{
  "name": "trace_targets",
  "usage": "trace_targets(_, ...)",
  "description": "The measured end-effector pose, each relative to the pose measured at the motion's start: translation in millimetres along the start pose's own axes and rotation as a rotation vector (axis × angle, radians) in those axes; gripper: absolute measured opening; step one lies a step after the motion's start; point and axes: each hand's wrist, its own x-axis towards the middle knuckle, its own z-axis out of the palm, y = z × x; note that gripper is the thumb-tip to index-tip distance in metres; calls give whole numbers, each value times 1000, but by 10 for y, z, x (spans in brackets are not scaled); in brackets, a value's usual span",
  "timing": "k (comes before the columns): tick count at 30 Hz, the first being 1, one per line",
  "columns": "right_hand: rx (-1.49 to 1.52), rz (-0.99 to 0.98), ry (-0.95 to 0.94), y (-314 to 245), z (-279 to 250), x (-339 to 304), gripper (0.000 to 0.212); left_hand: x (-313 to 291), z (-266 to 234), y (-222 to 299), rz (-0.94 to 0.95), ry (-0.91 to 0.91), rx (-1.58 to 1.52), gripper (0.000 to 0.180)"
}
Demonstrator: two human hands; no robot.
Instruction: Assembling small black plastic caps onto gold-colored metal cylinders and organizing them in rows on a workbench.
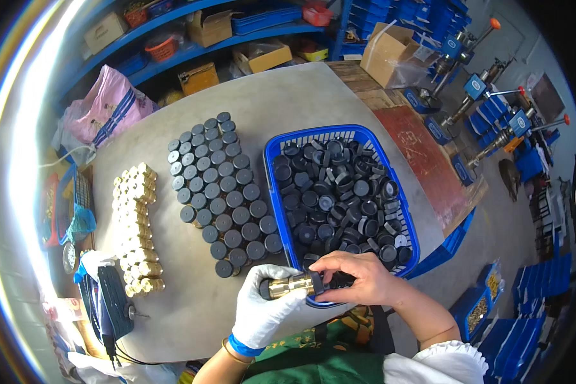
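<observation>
My left hand (260, 313), in a white glove, is closed around a brass cylindrical fitting (288, 286) held sideways at the table's near edge. A black cap covers its left end. At its right end, the bare fingers of my right hand (363, 279) grip another black cap (316, 282), which touches the fitting; how far it is seated I cannot tell. Just beyond my hands stands a blue plastic basket (275, 192) heaped with loose black caps (342, 198). Left of it, several black-capped pieces (219, 185) stand upright in tight rows.
Bare brass fittings (136, 224) lie in a long cluster on the grey table (173, 320). A dark tray (112, 301) with a corded tool sits at the left edge. Lever hand presses (473, 86) stand at the far right. Blue shelves (173, 61) with boxes line the back.
</observation>
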Motion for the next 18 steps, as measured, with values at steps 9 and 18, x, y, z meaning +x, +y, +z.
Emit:
trace_targets(9, 16, 64, -93, -41, -41, 70, 33, -51, 19, 44, 52, -11, 44, 42)
trace_targets(18, -145, -63, -50, -18, 35, 114, 36, -76, -13, 164, 207, -68, 382, 44)
